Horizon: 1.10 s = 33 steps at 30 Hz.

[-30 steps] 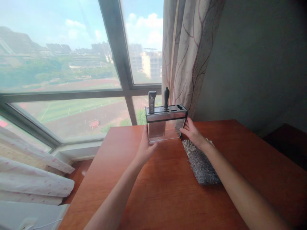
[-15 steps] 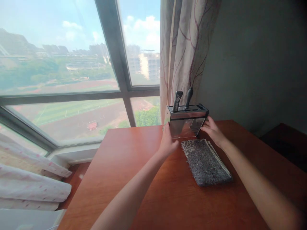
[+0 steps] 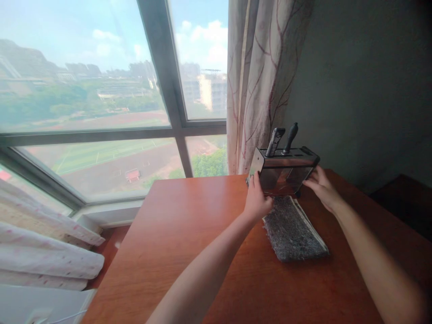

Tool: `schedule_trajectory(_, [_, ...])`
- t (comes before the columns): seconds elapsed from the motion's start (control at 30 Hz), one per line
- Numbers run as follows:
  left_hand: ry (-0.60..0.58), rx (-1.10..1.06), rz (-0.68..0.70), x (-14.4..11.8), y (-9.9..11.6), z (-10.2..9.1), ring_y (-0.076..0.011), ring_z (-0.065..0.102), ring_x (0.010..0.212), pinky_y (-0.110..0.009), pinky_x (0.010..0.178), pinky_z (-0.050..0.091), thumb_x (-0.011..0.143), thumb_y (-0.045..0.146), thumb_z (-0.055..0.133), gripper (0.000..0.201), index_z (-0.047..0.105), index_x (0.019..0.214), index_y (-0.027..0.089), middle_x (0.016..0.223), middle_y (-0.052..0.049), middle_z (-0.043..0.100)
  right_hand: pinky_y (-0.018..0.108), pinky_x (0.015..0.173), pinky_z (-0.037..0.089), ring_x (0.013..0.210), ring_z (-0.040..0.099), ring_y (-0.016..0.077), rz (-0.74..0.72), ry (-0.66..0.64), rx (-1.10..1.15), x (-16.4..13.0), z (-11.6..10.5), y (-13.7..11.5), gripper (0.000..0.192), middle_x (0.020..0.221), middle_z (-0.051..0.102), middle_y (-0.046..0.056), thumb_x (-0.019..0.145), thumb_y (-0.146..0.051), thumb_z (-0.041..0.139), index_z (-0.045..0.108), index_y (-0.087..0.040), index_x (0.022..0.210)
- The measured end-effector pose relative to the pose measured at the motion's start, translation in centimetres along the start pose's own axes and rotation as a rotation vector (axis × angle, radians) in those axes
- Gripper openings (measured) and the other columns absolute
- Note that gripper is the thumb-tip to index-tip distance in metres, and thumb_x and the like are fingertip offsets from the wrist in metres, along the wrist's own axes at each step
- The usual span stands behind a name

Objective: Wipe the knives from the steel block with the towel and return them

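A steel knife block [image 3: 285, 173] with a clear front stands tilted at the far edge of the wooden table [image 3: 202, 234], near the curtain. Two dark handles [image 3: 282, 140] stick up from its top slots. My left hand [image 3: 257, 200] grips the block's left end and my right hand [image 3: 320, 186] grips its right end. A folded grey patterned cloth [image 3: 293, 229] lies on the table just in front of the block, between my forearms.
A large window [image 3: 101, 90] with a grey frame runs behind the table on the left. A patterned curtain [image 3: 263, 76] hangs behind the block, beside a dark wall [image 3: 364, 85]. White bedding [image 3: 40, 256] lies below the window at the left.
Both hands have carried the knife block to the right along the table's far edge, toward the curtain and wall. It now tilts and sits behind the cloth's far end.
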<state>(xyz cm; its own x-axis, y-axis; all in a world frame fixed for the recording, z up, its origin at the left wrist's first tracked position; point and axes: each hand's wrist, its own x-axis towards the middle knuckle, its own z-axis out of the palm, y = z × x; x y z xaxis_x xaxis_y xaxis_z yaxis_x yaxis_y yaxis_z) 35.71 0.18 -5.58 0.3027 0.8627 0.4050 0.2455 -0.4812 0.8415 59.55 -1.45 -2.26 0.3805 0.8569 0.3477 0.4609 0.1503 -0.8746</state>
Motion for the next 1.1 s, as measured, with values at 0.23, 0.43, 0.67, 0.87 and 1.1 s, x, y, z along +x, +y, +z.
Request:
schedule_trajectory(0.23, [0.028,-0.001,-0.106,-5.0,-2.1,-4.2,-0.0307,0.032,0.140,-0.050,0.116,0.025,0.077,0.015,0.057,0.074,0.030,0.146,0.015,0.151,-0.018,0.037,0.048,0.100,0.047,0.119,0.056,0.0277,-0.236,0.409,-0.118,-8.6,4.5,-5.4,0.042,0.130,0.056,0.013,0.089,-0.027,0.047,0.048,-0.026,0.130])
schedule_trajectory(0.43, [0.074,-0.028,-0.184,-10.2,-3.5,-8.6,-0.0280,0.057,0.119,-0.048,0.103,0.043,0.089,0.024,0.050,0.037,0.053,0.125,0.019,0.127,-0.012,0.063,0.050,0.109,0.039,0.125,0.052,0.0287,-0.240,-0.279,0.068,-16.4,16.9,-9.0,0.031,0.131,0.060,0.009,0.091,-0.032,0.050,0.063,-0.025,0.119])
schedule_trajectory(0.67, [0.108,-0.026,-0.180,-11.7,-3.5,-10.3,-0.0233,0.066,0.092,-0.037,0.082,0.054,0.085,0.018,0.049,0.024,0.057,0.108,0.017,0.102,-0.008,0.070,0.046,0.112,0.036,0.131,0.048,0.0245,-0.220,-0.351,0.190,-17.9,23.0,-6.8,0.039,0.139,0.055,0.007,0.092,-0.027,0.042,0.060,-0.024,0.126])
schedule_trajectory(0.87, [0.104,0.050,-0.155,-12.0,-3.3,-10.1,-0.0262,0.062,0.108,-0.045,0.095,0.048,0.084,0.016,0.047,0.041,0.052,0.124,0.019,0.121,-0.013,0.065,0.047,0.113,0.035,0.133,0.046,0.0237,-0.220,-0.353,0.183,-18.5,21.9,-6.0,0.042,0.141,0.052,0.006,0.093,-0.026,0.041,0.055,-0.026,0.133])
schedule_trajectory(1.1, [0.084,0.089,-0.139,-12.1,-3.2,-10.3,-0.0253,0.063,0.108,-0.043,0.094,0.050,0.084,0.015,0.048,0.044,0.050,0.128,0.019,0.123,-0.013,0.065,0.048,0.112,0.037,0.131,0.048,0.0243,-0.215,-0.361,0.188,-18.4,21.8,-5.7,0.044,0.140,0.054,0.006,0.091,-0.024,0.045,0.055,-0.027,0.134])
